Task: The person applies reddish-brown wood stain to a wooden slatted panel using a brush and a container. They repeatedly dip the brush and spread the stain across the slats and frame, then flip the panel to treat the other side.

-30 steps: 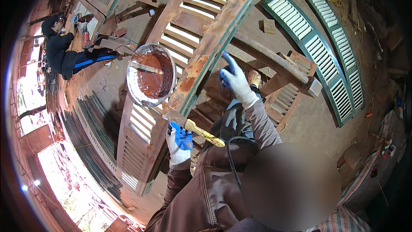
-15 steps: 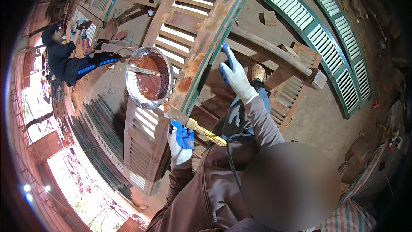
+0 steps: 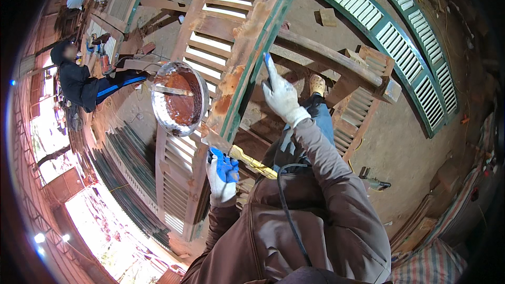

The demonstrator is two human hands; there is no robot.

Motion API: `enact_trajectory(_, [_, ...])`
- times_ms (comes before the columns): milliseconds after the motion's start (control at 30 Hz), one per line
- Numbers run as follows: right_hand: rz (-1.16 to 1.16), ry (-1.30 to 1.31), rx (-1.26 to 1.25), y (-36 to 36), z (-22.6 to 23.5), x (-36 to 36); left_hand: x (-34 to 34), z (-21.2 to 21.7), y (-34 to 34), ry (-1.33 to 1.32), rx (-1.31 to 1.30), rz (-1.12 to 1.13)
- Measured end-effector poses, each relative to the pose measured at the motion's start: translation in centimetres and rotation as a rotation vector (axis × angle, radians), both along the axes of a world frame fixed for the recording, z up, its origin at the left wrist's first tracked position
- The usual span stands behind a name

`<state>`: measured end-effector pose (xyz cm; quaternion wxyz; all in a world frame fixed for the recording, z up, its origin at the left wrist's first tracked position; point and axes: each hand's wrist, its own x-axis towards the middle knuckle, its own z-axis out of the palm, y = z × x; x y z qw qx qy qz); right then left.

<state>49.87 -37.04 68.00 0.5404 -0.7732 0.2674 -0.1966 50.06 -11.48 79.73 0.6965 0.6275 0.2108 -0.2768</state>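
Observation:
A weathered wooden louvered shutter [image 3: 234, 81] with a green edge lies in front of me. My right hand [image 3: 283, 96], in a white glove with blue coating, reaches to that green edge; its index finger is stretched along it and it holds nothing. My left hand [image 3: 223, 172], gloved the same way, has its fingers curled by the blade end of a scraper [image 3: 252, 162] with a yellow handle. The handle points back toward my lap, and the blade lies at the shutter's edge. A metal bowl [image 3: 204, 100] of reddish-brown paste, a flat strip across it, sits over the shutter.
Two green-framed shutters [image 3: 380, 34] lie on the floor at right. A wooden trestle beam [image 3: 331, 58] extends right from under the shutter. A power tool [image 3: 374, 183] lies on the floor. Two people, one in dark clothes [image 3: 79, 81], are at the left. Stacked shutters [image 3: 129, 163] stand lower left.
My right hand has shifted slightly left, its index finger now at the green edge. My left hand and the scraper have stayed put. The view has shifted a little.

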Motion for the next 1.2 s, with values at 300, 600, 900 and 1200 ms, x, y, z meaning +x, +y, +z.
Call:
enact_trajectory(300, [0.317, 0.607, -0.436, -0.7, 3.2, 1.6, -0.1, -0.2, -0.5, -0.029, -0.021, 0.001])
enact_trajectory(600, [0.008, 0.333, -0.468, -1.9, 1.8, 2.6, 0.0, -0.2, -0.1, -0.025, 0.007, -0.027])
enact_trajectory(900, [-0.074, 0.108, -0.227, -3.6, 2.0, 1.7, 0.3, 0.3, -1.5, -0.035, 0.015, -0.078])
enact_trajectory(1200, [0.200, 0.513, -0.479, -4.8, 3.4, 3.4, 0.4, 1.7, -4.0, -0.044, 0.144, -0.201])
